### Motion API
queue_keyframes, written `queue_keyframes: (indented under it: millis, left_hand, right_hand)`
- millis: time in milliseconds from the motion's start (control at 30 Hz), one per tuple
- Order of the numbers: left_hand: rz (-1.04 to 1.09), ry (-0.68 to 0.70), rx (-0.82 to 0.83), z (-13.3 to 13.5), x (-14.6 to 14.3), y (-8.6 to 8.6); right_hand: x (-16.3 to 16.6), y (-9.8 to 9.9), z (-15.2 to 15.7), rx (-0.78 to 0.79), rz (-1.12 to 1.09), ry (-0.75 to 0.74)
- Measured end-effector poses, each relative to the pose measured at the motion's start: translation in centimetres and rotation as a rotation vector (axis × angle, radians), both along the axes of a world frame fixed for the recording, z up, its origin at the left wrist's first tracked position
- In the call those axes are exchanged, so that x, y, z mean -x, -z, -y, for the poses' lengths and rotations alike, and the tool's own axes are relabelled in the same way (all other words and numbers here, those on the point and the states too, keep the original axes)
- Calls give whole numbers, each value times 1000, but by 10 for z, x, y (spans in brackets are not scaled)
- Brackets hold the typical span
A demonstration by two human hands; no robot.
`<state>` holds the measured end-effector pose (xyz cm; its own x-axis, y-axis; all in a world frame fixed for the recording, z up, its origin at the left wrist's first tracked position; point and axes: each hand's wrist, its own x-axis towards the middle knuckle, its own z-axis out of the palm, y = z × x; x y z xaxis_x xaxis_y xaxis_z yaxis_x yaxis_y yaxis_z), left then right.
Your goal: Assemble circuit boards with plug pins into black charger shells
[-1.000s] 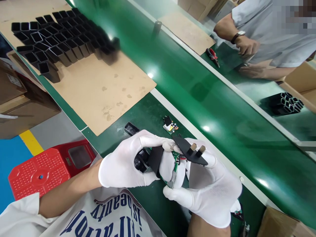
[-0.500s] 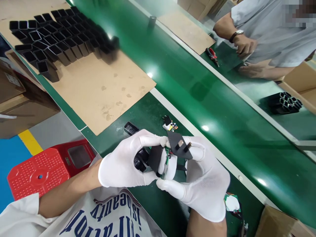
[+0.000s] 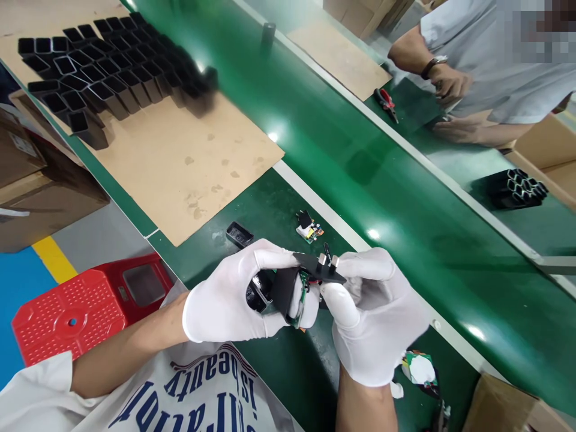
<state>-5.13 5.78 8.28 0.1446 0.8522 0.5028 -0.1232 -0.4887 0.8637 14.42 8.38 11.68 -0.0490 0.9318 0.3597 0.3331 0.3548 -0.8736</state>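
Observation:
My left hand (image 3: pixel 220 300), in a white glove, grips a black plastic charger housing (image 3: pixel 283 291). A circuit board (image 3: pixel 306 305) with a white pad sticks out of the housing's right end. Glossy black plastic parts (image 3: pixel 257 291) show inside the curl of the left palm. Pinched in the gloved fingers of my right hand (image 3: pixel 380 318) is a black plug plate (image 3: pixel 318 269) with metal prongs, tilted above the board. Red wire shows between plate and board. Just beyond the hands lie a small black plastic cap (image 3: pixel 239 234) and another populated circuit board (image 3: pixel 309 227).
Rows of black housings (image 3: pixel 117 72) stand on cardboard (image 3: pixel 216 174) at the upper left. A green conveyor belt (image 3: pixel 342 162) crosses diagonally. Opposite, a co-worker's hands (image 3: pixel 450 90) work near red pliers (image 3: pixel 386 105). Another board (image 3: pixel 420 367) and a box (image 3: pixel 499 402) are at lower right.
The plug plate has tipped flatter, its prongs now pointing up. My right hand's thumb has moved from the board's lower edge up to the plate. A dark housing on the belt shifted left.

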Motion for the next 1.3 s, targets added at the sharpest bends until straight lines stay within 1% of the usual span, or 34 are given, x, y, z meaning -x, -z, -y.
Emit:
queue_keyframes:
  millis: [67, 100, 267, 433, 600, 733, 800, 867, 967, 1033, 1133, 1200, 1300]
  left_hand:
    - [-7, -1, 21, 2, 1, 1]
    - [-7, 5, 34, 2, 1, 2]
    - [95, 59, 85, 6, -3, 8]
    - [98, 79, 126, 8, -5, 12]
    - [57, 55, 113, 9, -3, 15]
    - [104, 48, 90, 8, -6, 17]
    - [125, 39, 104, 7, -8, 17]
    - [135, 33, 122, 7, -9, 16]
    - [133, 37, 155, 6, -6, 15]
    - [118, 51, 156, 6, -3, 15]
    - [88, 35, 128, 5, 2, 19]
    - [60, -2, 115, 5, 5, 21]
    - [2, -35, 103, 5, 8, 21]
  right_hand:
    - [-1, 0, -1, -26, -9, 7]
    - [-1, -1, -1, -39, -12, -11]
    - [-3, -6, -3, -51, -51, -196]
    - [-3, -9, -6, -30, -91, -252]
    - [-2, -11, -7, -23, -107, -268]
    - [-2, -11, -8, -39, -74, -250]
    - [-4, -9, -9, -83, -62, -227]
    - [-7, -7, -10, -194, -63, -223]
    - [-10, -7, -10, -335, 15, -265]
    - [-8, -8, -10, -352, 150, -273]
    - [2, -12, -9, -324, 352, -246]
    - [9, -14, -9, -288, 377, -279]
    - [12, -14, -8, -253, 295, -325]
